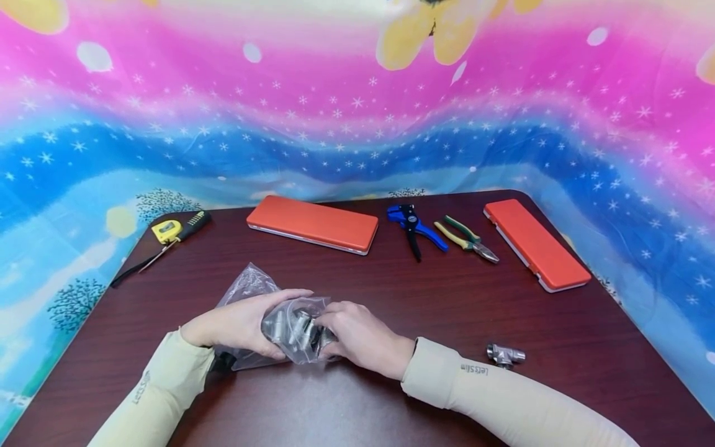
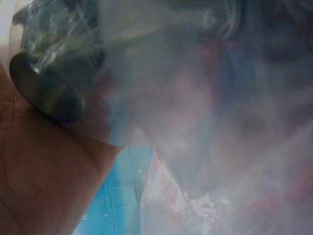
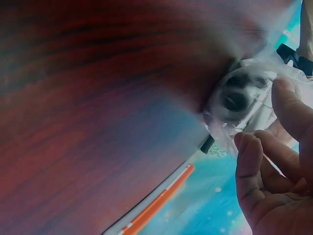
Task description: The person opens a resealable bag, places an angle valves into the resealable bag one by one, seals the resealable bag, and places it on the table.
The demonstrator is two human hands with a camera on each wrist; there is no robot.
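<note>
A clear plastic bag (image 1: pixel 246 288) holding several shiny metal pipe fittings (image 1: pixel 301 329) is held just above the front middle of the table. My left hand (image 1: pixel 240 324) grips it from the left, thumb and fingers around the fittings' bulge. On the bag's right side, my right hand (image 1: pixel 360 332) pinches the plastic with bent fingers. In the right wrist view, the thumb and fingertips (image 3: pixel 247 142) meet the plastic bag (image 3: pixel 230 117), and a fitting's round opening shows through. Blurred plastic (image 2: pixel 195 98) fills most of the left wrist view. A metal tee fitting (image 1: pixel 505 355) lies apart, beyond the right forearm.
Along the back of the dark wooden table (image 1: pixel 447 298) lie two orange cases (image 1: pixel 313 223), a blue wire stripper (image 1: pixel 416 226) and pliers (image 1: pixel 466 239). At the far left are a yellow tape measure (image 1: pixel 166 231) and a screwdriver (image 1: pixel 179 239). A patterned cloth (image 1: pixel 335 124) hangs behind.
</note>
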